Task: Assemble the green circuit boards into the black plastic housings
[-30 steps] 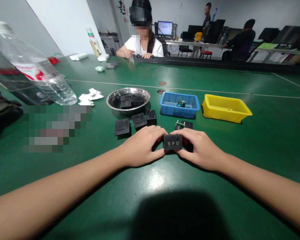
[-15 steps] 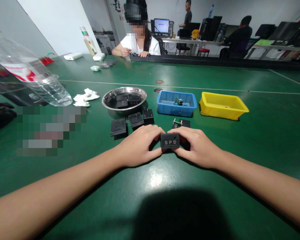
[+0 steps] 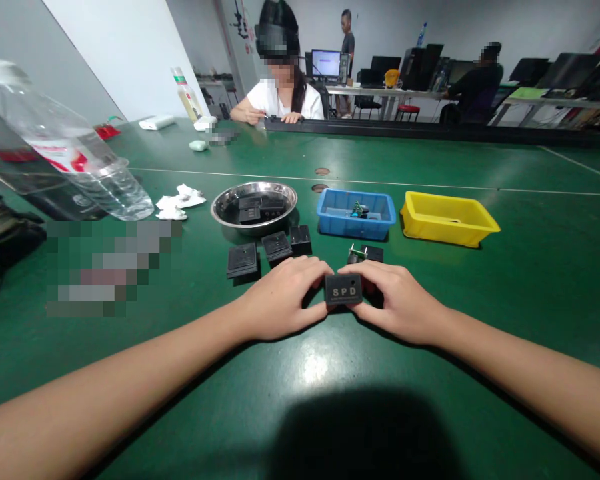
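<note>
A small black plastic case marked "SPD" is held between both hands, its lettered face toward me. My left hand pinches its left end with thumb and fingers. The right end sits in the grip of my right hand. Just beyond the right fingers lie a small green circuit board with metal pins and a black case part, both partly hidden. Beyond my left hand rest three black cases: one at the left, one in the middle and one nearest the centre.
A steel bowl holds several black cases. To its right stand a blue bin with circuit boards and a yellow bin. Crumpled tissue and a large plastic bottle are on the left. Across the green table sits a person.
The whole view has shifted slightly, so the table things appear lower and a little to the right. Both hands keep hold of the SPD case. A standing person in the background has moved left.
</note>
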Demonstrator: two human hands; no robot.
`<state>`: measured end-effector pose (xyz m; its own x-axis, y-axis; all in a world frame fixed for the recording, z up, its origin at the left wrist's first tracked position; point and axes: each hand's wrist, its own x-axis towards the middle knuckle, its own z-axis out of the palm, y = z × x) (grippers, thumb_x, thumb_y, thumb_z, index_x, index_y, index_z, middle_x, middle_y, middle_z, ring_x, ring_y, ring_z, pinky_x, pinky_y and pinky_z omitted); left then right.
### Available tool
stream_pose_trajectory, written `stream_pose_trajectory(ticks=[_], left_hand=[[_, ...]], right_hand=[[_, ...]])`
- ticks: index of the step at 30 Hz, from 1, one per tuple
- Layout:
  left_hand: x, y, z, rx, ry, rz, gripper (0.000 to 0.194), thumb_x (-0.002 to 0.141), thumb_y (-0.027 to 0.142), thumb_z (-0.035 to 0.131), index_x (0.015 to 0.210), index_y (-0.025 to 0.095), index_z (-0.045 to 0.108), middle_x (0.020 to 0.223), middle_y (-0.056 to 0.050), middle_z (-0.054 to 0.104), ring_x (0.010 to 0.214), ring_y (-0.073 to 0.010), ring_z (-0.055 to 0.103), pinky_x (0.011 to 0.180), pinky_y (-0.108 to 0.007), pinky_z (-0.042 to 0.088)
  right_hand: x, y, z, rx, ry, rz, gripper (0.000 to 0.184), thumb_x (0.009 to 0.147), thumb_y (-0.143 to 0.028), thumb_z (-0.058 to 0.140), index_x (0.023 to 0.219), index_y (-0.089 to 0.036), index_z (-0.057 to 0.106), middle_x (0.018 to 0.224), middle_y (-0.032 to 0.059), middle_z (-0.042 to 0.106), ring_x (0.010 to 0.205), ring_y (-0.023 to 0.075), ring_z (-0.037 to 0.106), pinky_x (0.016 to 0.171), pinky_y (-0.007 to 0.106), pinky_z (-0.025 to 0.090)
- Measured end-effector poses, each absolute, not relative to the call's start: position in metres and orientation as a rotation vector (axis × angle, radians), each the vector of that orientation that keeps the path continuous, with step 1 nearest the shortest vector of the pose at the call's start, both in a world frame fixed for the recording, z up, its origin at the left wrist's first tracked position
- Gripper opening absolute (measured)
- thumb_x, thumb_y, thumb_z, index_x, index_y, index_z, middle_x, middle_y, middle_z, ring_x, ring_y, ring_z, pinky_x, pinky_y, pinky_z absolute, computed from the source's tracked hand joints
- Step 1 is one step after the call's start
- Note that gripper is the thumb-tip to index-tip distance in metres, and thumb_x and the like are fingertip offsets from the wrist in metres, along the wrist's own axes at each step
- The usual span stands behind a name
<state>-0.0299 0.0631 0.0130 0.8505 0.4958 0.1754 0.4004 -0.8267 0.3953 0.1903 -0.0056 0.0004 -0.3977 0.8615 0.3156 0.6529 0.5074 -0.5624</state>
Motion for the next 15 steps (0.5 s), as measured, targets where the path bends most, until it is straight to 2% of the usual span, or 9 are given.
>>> stream_pose_trajectory(ticks=[15], left_hand=[[-0.0301, 0.0622, 0.0132, 2.673, 0.683, 0.365, 0.021, 0.088, 0.033, 0.06, 0.102, 0.018, 0.062, 0.093, -0.004, 0.065, 0.087, -0.0215, 0.06, 0.081, -0.034, 0.046]], right_hand=[[0.19, -0.0072, 0.002, -1.255, -2.172, 0.5, 0.038, 0.083, -0.012, 0.066, 0.121, -0.016, 0.064, 0.107, 0.0083, 0.073, 0.091, 0.0198, 0.066, 0.082, 0.031, 0.05]])
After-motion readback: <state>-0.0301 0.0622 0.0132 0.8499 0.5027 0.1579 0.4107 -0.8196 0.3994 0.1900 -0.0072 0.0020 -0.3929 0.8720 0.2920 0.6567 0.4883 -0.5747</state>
